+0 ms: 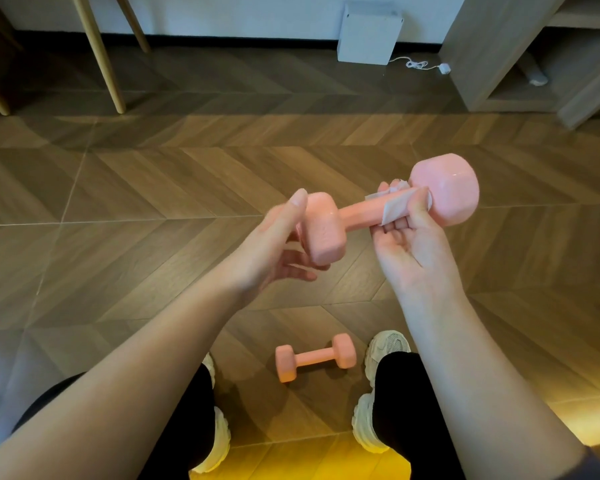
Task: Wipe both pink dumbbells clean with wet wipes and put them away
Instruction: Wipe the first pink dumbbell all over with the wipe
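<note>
Wood floor [153, 188] holds second dumbbell [315, 358] between white shoes [388, 344].

Dim, warm indoor light fell; a yellow glow pooled on the near floor [326, 459]. Wide-angle distortion bent the far edges, and the left hand [274, 244] was slightly motion-blurred.

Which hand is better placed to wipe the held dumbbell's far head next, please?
Probably the right hand: it holds the wet wipe on the dumbbell handle beside that head, while the left hand supports the near head.
</note>
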`<state>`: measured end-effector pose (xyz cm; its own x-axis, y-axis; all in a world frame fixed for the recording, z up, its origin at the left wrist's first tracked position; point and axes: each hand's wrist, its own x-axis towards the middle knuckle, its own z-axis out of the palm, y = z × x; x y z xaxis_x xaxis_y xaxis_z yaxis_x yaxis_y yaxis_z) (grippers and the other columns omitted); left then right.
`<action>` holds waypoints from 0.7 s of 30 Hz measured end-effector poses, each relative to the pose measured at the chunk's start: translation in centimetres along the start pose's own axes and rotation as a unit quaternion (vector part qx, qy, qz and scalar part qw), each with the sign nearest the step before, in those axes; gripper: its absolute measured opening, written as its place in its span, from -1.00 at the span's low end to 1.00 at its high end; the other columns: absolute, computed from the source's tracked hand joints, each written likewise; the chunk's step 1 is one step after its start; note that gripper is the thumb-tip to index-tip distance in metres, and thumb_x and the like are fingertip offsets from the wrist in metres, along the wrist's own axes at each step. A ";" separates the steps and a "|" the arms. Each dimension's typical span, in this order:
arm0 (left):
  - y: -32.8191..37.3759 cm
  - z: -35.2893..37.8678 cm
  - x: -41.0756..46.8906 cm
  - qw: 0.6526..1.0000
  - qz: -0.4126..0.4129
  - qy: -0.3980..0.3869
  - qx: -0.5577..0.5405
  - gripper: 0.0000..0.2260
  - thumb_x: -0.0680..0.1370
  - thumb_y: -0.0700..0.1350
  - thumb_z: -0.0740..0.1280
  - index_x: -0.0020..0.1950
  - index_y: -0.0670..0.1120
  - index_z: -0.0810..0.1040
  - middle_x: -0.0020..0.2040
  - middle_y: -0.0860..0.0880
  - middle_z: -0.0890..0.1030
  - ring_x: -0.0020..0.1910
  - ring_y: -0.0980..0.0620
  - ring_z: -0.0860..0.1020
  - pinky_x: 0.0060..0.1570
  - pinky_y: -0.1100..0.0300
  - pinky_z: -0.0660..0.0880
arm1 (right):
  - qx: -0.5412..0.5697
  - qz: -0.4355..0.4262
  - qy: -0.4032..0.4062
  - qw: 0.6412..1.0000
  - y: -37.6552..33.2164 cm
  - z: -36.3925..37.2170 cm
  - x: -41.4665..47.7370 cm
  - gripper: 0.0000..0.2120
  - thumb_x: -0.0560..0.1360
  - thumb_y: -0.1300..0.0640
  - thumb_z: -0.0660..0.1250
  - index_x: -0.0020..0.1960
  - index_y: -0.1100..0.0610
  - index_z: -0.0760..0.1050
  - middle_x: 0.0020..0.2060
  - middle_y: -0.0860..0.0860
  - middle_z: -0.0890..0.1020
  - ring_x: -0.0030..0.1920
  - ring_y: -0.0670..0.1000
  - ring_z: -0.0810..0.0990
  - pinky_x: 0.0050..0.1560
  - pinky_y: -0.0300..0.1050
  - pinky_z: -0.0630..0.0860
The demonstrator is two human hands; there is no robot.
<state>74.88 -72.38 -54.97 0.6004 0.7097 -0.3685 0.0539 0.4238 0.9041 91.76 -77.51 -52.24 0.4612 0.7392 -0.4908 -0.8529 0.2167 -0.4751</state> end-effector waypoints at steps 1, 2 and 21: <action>-0.1 0.2 0.1 1.000 -0.007 -0.001 0.010 -0.27 0.36 0.37 0.29 0.38 -0.04 0.40 0.13 -0.22 0.59 -0.11 -0.10 0.64 -0.17 0.05 0.59 | -0.007 0.002 0.000 1.000 0.0 -0.1 0.1 -0.66 0.56 0.14 0.32 0.27 0.27 0.48 -0.17 0.09 0.72 -0.01 0.04 0.72 -0.04 0.01 0.63; -0.1 0.4 0.0 0.999 0.016 0.010 0.028 -0.33 0.34 0.32 0.34 0.34 -0.02 0.42 0.10 -0.18 0.60 -0.12 -0.06 0.64 -0.20 0.08 0.58 | -0.009 0.003 0.000 1.000 0.0 -0.1 0.2 -0.69 0.57 0.14 0.31 0.24 0.27 0.50 -0.17 0.09 0.72 -0.02 0.04 0.72 -0.04 0.00 0.62; 0.0 0.8 -1.1 0.972 0.180 0.069 0.135 -0.32 0.41 -0.14 0.57 0.45 0.06 0.35 0.25 0.09 0.50 0.15 0.11 0.57 0.09 0.19 0.57 | -0.266 0.006 -0.038 0.963 3.1 -0.2 -1.2 -0.78 0.56 0.20 0.32 0.20 0.14 0.56 0.10 0.07 0.69 0.15 0.02 0.65 0.27 0.02 0.52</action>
<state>74.84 -73.60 -54.43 0.5079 0.8610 -0.0262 0.0779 -0.0156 0.9968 88.58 -77.88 -53.29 0.4157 0.7887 -0.4528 -0.6018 -0.1347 -0.7872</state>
